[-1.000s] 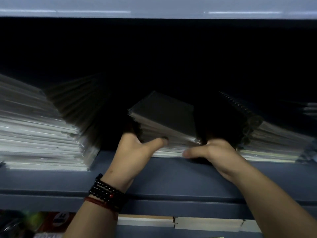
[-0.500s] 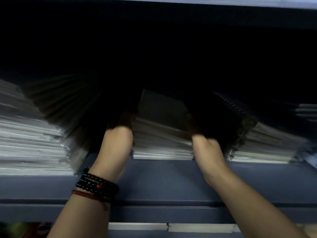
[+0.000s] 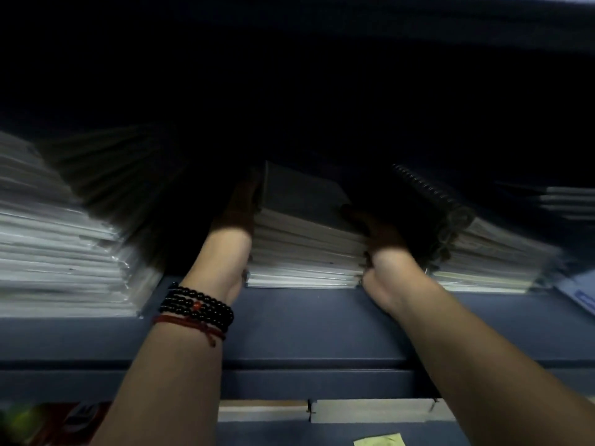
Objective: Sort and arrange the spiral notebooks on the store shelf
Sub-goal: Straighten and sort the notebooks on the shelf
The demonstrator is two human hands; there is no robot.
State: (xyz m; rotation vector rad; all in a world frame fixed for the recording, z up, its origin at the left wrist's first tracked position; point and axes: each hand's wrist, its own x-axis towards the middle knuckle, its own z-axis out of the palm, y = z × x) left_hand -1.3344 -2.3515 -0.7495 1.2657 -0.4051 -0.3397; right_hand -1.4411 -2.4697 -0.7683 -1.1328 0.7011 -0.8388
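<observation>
Both hands reach deep into the shelf [image 3: 306,320] and flank the middle pile of notebooks [image 3: 306,249] at the centre of the frame. The left hand [image 3: 240,214] lies flat against the pile's left side, fingers stretched up toward its top edge in shadow. The right hand [image 3: 383,249] presses against the pile's right side, with one digit resting on the top cover near the corner; the rest of its fingers are lost in the dark, so it cannot be told whether they curl round the pile. A black bead bracelet [image 3: 196,309] and a red cord [image 3: 190,323] circle the left wrist.

The middle pile sits flat on the blue shelf, set back from the front edge. At left a taller, blurred pile [image 3: 58,252] stands apart from it, with darker notebooks [image 3: 122,175] fanned just behind. At right, just beside the right hand, another pile [image 3: 489,255] shows wire spirals on its left side. White labels [image 3: 370,410] line the shelf's lower front, and a yellow note [image 3: 380,441] shows at the bottom edge.
</observation>
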